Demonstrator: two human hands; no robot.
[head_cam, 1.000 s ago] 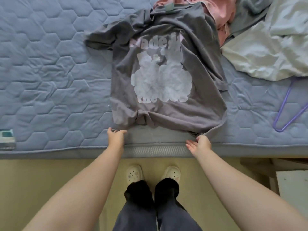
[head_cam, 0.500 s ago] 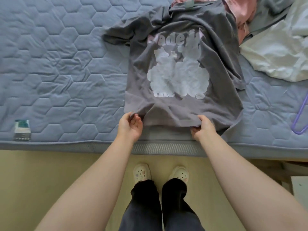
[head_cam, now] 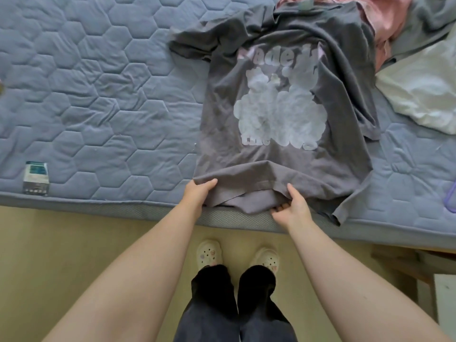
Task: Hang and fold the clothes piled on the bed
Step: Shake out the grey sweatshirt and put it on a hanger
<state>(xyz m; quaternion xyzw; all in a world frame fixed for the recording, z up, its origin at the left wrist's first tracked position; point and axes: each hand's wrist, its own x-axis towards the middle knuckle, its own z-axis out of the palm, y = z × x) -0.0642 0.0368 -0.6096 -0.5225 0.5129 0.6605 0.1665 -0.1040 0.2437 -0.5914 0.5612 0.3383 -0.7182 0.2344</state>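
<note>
T-shirt (head_cam: pixel 283 107), grey with a pale print, lies spread on the bed (head_cam: pixel 98 95), stretching away from both hands. Left hand (head_cam: pixel 199 191) pinches the near hem at its left corner; right hand (head_cam: pixel 292 208) grips the hem further right, thumb on top, fingers curled beneath the cloth.

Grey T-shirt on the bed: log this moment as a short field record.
garment: grey T-shirt, spread print-up on the blue quilted mattress
left hand: grips the hem
right hand: grips the hem, fingers tucked under
hem: lifted, starting to fold up
nearby: pink garment, white garment
</note>
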